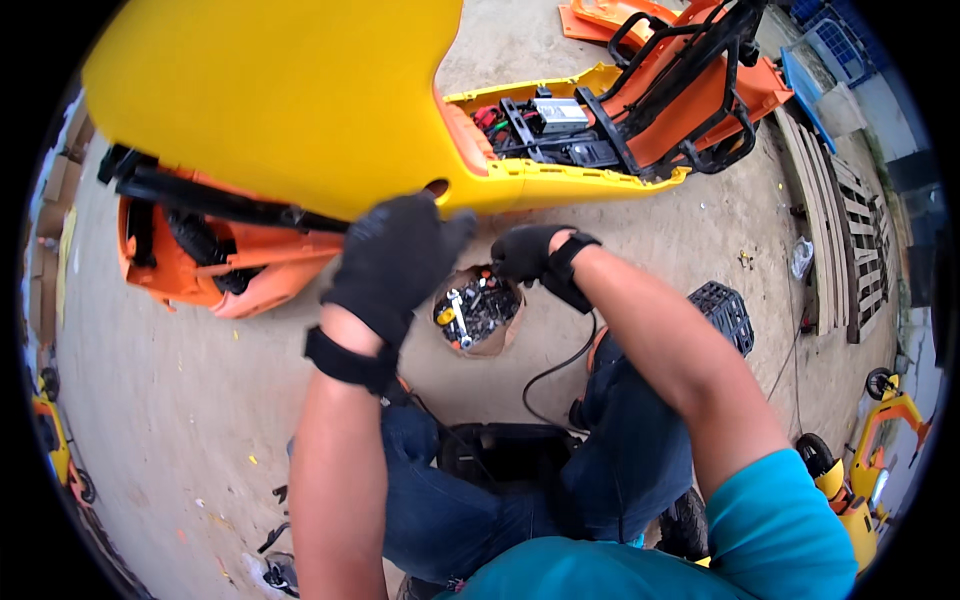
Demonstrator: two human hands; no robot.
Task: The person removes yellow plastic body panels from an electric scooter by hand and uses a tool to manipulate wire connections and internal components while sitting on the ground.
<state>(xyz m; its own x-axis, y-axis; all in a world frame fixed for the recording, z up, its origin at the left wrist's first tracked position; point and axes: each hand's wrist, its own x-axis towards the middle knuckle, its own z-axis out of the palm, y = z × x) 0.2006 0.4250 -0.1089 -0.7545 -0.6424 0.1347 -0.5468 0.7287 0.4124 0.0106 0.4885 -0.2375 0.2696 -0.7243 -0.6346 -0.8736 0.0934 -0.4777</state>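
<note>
My left hand (392, 255), in a black glove with a wrist strap, is at the lower edge of a large yellow body panel (290, 90), just below a round hole (436, 187) in it. Its thumb stands apart and nothing shows in its grasp; the other fingers are slightly blurred. My right hand (524, 253), gloved in black too, is curled closed above a cardboard box (495, 345) of small dark fasteners. Whatever its fingers pinch is hidden. A silver wrench (458, 318) and a small yellow tool (446, 315) lie on the fasteners.
An opened yellow and orange vehicle body (590, 185) with wiring and a silver box (560, 114) lies ahead. Orange parts (270, 275) rest at left. Wooden pallets (835, 220) and a black crate (722, 312) are at right. A dark cable (550, 372) curves beside my knees.
</note>
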